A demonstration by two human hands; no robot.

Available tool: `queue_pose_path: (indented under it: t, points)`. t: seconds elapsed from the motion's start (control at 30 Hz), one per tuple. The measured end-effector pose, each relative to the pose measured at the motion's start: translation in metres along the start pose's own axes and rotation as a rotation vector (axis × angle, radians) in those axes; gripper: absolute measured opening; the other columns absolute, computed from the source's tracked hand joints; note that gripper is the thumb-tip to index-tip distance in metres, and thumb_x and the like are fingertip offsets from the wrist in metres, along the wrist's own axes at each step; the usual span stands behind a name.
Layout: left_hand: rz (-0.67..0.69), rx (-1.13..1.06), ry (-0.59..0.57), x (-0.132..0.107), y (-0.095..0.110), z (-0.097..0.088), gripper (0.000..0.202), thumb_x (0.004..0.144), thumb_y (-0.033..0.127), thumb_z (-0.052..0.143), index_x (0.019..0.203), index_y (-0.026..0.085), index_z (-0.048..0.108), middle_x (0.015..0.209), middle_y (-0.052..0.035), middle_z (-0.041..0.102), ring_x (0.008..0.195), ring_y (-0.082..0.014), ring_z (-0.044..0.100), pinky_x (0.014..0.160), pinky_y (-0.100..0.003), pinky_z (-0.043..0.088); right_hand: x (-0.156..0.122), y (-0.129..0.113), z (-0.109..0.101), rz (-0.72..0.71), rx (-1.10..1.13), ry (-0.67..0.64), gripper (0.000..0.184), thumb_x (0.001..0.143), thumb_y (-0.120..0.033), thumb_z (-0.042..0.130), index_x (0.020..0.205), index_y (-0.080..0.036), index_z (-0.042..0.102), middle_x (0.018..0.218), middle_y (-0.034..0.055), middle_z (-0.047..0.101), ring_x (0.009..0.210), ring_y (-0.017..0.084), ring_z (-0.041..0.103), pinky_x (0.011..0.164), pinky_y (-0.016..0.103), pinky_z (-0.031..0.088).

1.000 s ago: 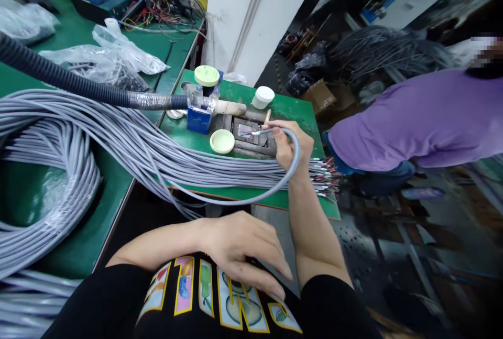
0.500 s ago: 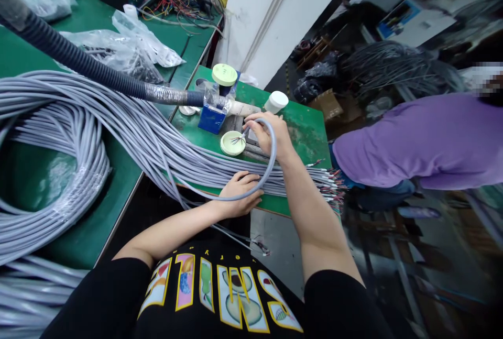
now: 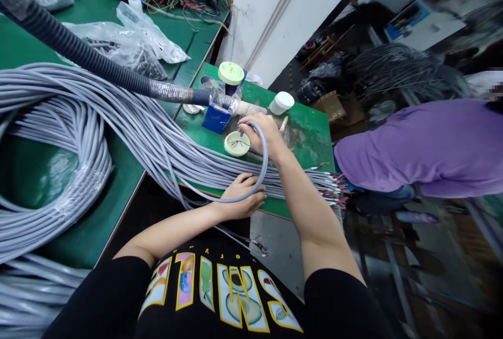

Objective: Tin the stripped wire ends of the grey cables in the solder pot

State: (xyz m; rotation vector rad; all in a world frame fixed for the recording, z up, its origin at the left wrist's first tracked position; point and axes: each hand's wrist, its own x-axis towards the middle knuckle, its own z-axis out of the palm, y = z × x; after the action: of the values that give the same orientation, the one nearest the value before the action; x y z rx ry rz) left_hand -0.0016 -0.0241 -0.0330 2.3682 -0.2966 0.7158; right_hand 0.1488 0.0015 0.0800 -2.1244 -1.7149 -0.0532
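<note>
The right hand (image 3: pixel 257 132) grips a single grey plastic-sheathed cable (image 3: pixel 264 158) near its stripped end, thumb and fingers pinched round the sheath and partly covering it. The thin bared wires (image 3: pixel 237 143) fan out over a shallow pale green round dish (image 3: pixel 236 154) on the green-topped desk (image 3: pixel 310 124); whether their tips touch it is hard to make out. The cable loops back across the left hand (image 3: pixel 238 190), which lies on the near edge of a long bundle of matching grey cables (image 3: pixel 188 155); I cannot tell whether its fingers grasp anything. The right hand and forearm hide part of the bundle. A black ribbed hose (image 3: pixel 113 72), cut off at the left edge, reaches a small blue box (image 3: pixel 216 118). Lettering on a pale green round lid (image 3: pixel 231 73) is too small to read, and a co-worker in a purple top (image 3: pixel 424 145) is cut off at the right
</note>
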Motion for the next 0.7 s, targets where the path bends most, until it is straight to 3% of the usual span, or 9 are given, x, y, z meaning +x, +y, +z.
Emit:
queue_pose_path:
  t: [0.1, 0.2, 0.37, 0.5, 0.7]
  points:
    - [0.003, 0.001, 0.006, 0.000, 0.000, 0.000, 0.018, 0.088, 0.024, 0.051, 0.099, 0.019, 0.065, 0.109, -0.0070, 0.065, 0.124, -0.0255, 0.046, 0.108, -0.046, 0.029, -0.002, -0.001, -0.008, -0.011, -0.030, 0.022, 0.028, 0.093, -0.034, 0.042, 0.091, -0.022, 0.067, 0.086, 0.0048, 0.071, 0.088, 0.024, 0.060, 0.085, 0.040, 0.041]
    - [0.005, -0.048, 0.005, 0.000, 0.000, -0.002, 0.016, 0.087, 0.023, 0.053, 0.098, 0.019, 0.064, 0.110, -0.0080, 0.065, 0.125, -0.0260, 0.046, 0.108, -0.047, 0.028, -0.006, 0.006, -0.025, 0.000, -0.102, 0.141, 0.029, 0.094, -0.038, 0.042, 0.092, -0.023, 0.067, 0.090, 0.0057, 0.070, 0.090, 0.024, 0.059, 0.086, 0.041, 0.039]
    - [-0.018, -0.020, -0.043, 0.001, 0.003, -0.006, 0.017, 0.090, 0.023, 0.050, 0.099, 0.018, 0.063, 0.112, -0.0078, 0.064, 0.128, -0.0254, 0.044, 0.110, -0.047, 0.026, -0.015, 0.041, -0.051, 0.091, -0.169, 0.246, 0.029, 0.094, -0.043, 0.042, 0.092, -0.024, 0.065, 0.084, 0.0044, 0.070, 0.090, 0.025, 0.058, 0.085, 0.041, 0.039]
    - [-0.016, 0.023, -0.063, 0.002, 0.003, -0.005, 0.020, 0.090, 0.025, 0.049, 0.102, 0.019, 0.064, 0.113, -0.0078, 0.064, 0.127, -0.0252, 0.045, 0.109, -0.046, 0.028, -0.017, 0.072, -0.050, 0.218, -0.195, 0.204, 0.026, 0.093, -0.037, 0.043, 0.090, -0.023, 0.065, 0.083, 0.0054, 0.070, 0.088, 0.025, 0.059, 0.081, 0.038, 0.040]
    - [-0.019, 0.042, -0.060, 0.003, 0.001, -0.004, 0.021, 0.090, 0.026, 0.051, 0.104, 0.022, 0.066, 0.114, -0.0066, 0.065, 0.127, -0.0249, 0.046, 0.109, -0.048, 0.026, -0.011, 0.096, -0.038, 0.363, -0.248, 0.146, 0.025, 0.092, -0.028, 0.041, 0.093, -0.020, 0.065, 0.100, 0.0098, 0.070, 0.092, 0.027, 0.059, 0.080, 0.038, 0.040]
